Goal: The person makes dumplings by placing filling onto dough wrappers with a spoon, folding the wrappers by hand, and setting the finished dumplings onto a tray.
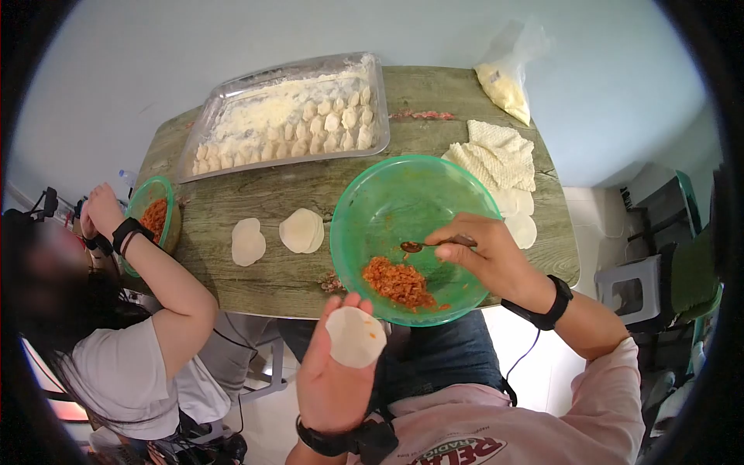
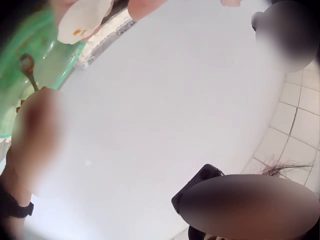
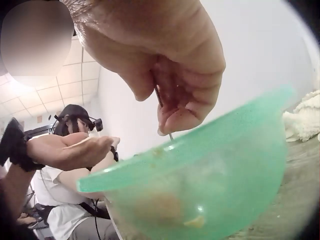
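Pale walls [image 1: 434,35] surround a green, wood-grained worktop [image 1: 287,190], with a person seated at its near edge. The left hand [image 1: 337,395] is palm up, its fingers extended rather than clasped, and bears a round dough wrapper [image 1: 355,341] lying flat, just outside the near left rim of a green plastic bowl [image 1: 364,201]; orange flecks mark the wrapper. It should be very light, limp and perhaps tacky, easily stretched or torn, so it is best supported from beneath and taken by its edge. The right hand [image 1: 484,252] pinches a small spoon [image 1: 411,246] by its handle above the bowl; the spoon looks slim and stiff, and could turn slippery if greasy. Orange-red minced filling [image 1: 399,283] lies heaped at the bowl's near side, and the raised rim stands between the hands. Farther out, two groups of wrappers [image 1: 301,231] lie left of the bowl, and a textured cream cloth [image 1: 500,147] lies to its right, more wrappers at its near edge. At the back, a metal tray [image 1: 382,124] carries flour and rows of dumplings [image 1: 332,122], with a plastic bag [image 1: 504,89] at the far right. Another person's arm [image 1: 182,287] and a second filling bowl [image 1: 142,200] crowd the left side.
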Motion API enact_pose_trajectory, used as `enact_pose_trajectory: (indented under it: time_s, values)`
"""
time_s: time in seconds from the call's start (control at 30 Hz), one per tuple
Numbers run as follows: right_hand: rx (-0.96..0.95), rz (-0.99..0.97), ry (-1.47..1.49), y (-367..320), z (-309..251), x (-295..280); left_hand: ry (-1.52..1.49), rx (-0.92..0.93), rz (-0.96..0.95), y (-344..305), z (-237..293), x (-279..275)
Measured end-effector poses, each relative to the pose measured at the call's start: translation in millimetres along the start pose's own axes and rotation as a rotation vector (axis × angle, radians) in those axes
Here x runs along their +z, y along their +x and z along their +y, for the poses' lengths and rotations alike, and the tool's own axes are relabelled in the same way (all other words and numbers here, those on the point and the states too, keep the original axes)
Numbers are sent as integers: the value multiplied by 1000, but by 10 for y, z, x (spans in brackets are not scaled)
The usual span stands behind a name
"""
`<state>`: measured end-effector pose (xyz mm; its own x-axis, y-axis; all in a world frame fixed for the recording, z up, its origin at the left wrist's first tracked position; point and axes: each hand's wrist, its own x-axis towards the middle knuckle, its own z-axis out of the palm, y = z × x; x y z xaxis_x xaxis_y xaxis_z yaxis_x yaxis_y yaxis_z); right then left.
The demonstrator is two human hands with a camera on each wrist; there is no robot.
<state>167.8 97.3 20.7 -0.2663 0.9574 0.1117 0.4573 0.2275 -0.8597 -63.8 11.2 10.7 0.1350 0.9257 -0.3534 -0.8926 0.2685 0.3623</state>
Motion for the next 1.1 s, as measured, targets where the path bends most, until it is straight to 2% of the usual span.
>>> enact_pose_trajectory:
  time_s: [0.13,0.2,0.3,0.53,0.63,0.7,0.93,1.0,1.03,1.1]
  values:
    - [-81,-115,-100,16,125,9,22,-84,21,-60,-148,-51]
    - [39,-199,-6,7,142,-30,11,-136,108,-57,-176,-53]
    - [124,-245,146,-34,164,-116,111,-117,114,-60,-188,-7]
    - [190,-286,231,-121,158,-236,42,-112,105,-69,-220,-47]
    - [256,-308,252,-136,165,-296,71,-105,85,-74,-234,-38]
    - [383,-326,288,-137,99,-356,85,-99,62,-72,-244,-40]
    - [481,-234,411,-182,88,-475,118,-81,61,-77,-248,-15]
    - [527,-115,536,-215,114,-499,102,-73,35,-73,-240,19]
    - [524,-116,536,-235,120,-518,101,-70,34,-68,-236,54]
    - [521,-24,686,-275,106,-547,63,-132,9,-39,-233,148]
